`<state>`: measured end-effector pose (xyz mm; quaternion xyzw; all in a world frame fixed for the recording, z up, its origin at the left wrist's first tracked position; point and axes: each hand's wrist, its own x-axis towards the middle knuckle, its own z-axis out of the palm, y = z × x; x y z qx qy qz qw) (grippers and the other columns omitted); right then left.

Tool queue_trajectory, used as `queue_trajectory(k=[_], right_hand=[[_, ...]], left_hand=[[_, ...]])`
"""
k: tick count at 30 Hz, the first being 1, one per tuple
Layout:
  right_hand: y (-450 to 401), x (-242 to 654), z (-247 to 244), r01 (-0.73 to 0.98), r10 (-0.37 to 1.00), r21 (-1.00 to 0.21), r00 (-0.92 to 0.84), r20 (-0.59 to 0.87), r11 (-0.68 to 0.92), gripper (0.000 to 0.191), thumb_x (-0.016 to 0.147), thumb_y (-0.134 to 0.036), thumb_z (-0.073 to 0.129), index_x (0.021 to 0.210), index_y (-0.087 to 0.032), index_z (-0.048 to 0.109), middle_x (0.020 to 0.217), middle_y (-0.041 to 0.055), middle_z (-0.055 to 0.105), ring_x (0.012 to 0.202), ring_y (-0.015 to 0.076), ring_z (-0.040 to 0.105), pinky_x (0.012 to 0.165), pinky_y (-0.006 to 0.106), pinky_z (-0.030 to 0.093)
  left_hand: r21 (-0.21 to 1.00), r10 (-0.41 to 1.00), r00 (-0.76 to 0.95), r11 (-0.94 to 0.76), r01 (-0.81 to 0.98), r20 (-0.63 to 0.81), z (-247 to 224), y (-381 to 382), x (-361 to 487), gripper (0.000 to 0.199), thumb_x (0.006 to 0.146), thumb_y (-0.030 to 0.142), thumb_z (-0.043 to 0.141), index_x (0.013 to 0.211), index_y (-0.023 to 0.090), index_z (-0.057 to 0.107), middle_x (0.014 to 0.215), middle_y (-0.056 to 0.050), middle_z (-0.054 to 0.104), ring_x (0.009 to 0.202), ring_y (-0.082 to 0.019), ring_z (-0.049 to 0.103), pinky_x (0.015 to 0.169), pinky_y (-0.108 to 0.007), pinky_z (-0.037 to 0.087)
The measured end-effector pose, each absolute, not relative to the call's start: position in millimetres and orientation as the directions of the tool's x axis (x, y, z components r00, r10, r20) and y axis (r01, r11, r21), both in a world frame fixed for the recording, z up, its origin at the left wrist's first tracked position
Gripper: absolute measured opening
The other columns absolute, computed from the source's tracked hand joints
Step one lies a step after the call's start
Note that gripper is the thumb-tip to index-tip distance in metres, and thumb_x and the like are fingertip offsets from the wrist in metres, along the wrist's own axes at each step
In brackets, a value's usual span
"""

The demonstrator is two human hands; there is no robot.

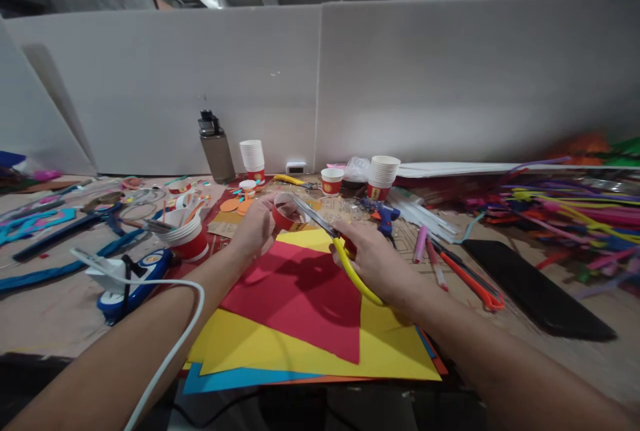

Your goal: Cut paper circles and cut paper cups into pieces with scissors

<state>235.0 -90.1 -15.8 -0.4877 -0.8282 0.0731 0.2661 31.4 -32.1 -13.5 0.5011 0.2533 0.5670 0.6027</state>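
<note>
Between the fingers of my left hand (257, 226) is a red paper cup (284, 215), tipped so that its pale inside shows; it looks cut short. My right hand (373, 258) grips yellow-handled scissors (350, 272). Their metal blades reach left to the cup's edge, and I cannot tell whether they bite into it. Below both hands lies a red sheet (305, 298) on top of yellow sheets (395, 351), with a blue sheet (215, 381) showing underneath at the front.
Left stand stacked cups holding tools (193, 244) and a blue power strip (155, 268); a white cable (197, 311) crosses my left forearm. Behind are a bottle (217, 154) and cup stacks (383, 178). To the right lie a blue glue gun (386, 214), a black phone-like slab (537, 288) and pipe cleaners (590, 211).
</note>
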Motion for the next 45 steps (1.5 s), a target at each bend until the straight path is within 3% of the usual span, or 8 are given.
queue_trajectory(k=[10,15,22,32,41,45], right_hand=[[-93.7,234.7,-13.6,0.788,0.858,-0.367,-0.377,0.349,0.495,0.008,0.083,-0.022,0.053,0.088,-0.020,0.059,0.075,0.0033,0.057,0.067,0.0147,0.047,0.062,0.025,0.032],[-94.9,235.1,-10.1,0.796,0.867,-0.368,-0.366,0.338,0.480,0.012,0.083,-0.023,0.053,0.090,-0.020,0.061,0.075,0.0042,0.060,0.067,0.0156,0.050,0.062,0.026,0.033],[-93.8,235.7,-13.4,0.789,0.873,-0.395,-0.352,0.338,0.471,0.011,0.084,-0.024,0.052,0.088,-0.020,0.061,0.074,0.0031,0.060,0.065,0.0148,0.049,0.060,0.025,0.033],[-91.7,236.5,-16.5,0.825,0.838,-0.269,-0.378,0.393,0.498,0.021,0.084,-0.027,0.054,0.101,-0.018,0.062,0.079,0.0058,0.059,0.069,0.0169,0.048,0.062,0.027,0.032],[-96.1,235.7,-12.2,0.842,0.871,-0.293,-0.349,0.347,0.454,0.019,0.085,-0.026,0.052,0.100,-0.019,0.062,0.077,0.0061,0.061,0.068,0.0171,0.051,0.062,0.027,0.034],[-94.9,236.3,-12.6,0.826,0.865,-0.315,-0.356,0.354,0.468,0.017,0.085,-0.025,0.051,0.096,-0.020,0.062,0.079,0.0060,0.064,0.069,0.0167,0.053,0.063,0.026,0.035]], left_hand=[[0.907,0.937,0.222,-0.169,-0.387,0.270,-10.1,-34.3,29.0,0.013,0.063,0.017,0.073,0.066,0.013,0.061,0.064,-0.002,0.061,0.059,-0.010,0.056,0.058,-0.022,0.045],[0.914,0.937,0.248,-0.138,-0.382,0.246,-8.6,-35.0,27.0,0.014,0.062,0.015,0.074,0.066,0.013,0.061,0.061,-0.001,0.059,0.054,-0.010,0.053,0.049,-0.021,0.041],[0.876,0.958,0.099,-0.202,-0.437,0.270,-8.7,-33.1,27.5,0.021,0.060,0.014,0.075,0.077,0.015,0.062,0.067,0.000,0.064,0.064,-0.012,0.061,0.060,-0.023,0.048],[0.898,0.952,0.205,-0.123,-0.423,0.227,-15.8,-28.3,29.6,0.012,0.063,0.017,0.070,0.071,0.015,0.061,0.065,-0.002,0.063,0.062,-0.014,0.061,0.056,-0.024,0.048],[0.901,0.932,0.228,-0.173,-0.399,0.280,-8.8,-35.2,25.3,0.022,0.065,0.018,0.074,0.058,0.015,0.054,0.056,0.002,0.052,0.054,-0.008,0.051,0.049,-0.019,0.040],[0.919,0.936,0.232,-0.173,-0.354,0.265,-7.6,-35.5,26.4,0.015,0.067,0.024,0.073,0.068,0.014,0.062,0.063,0.000,0.060,0.053,-0.009,0.051,0.047,-0.020,0.040]])
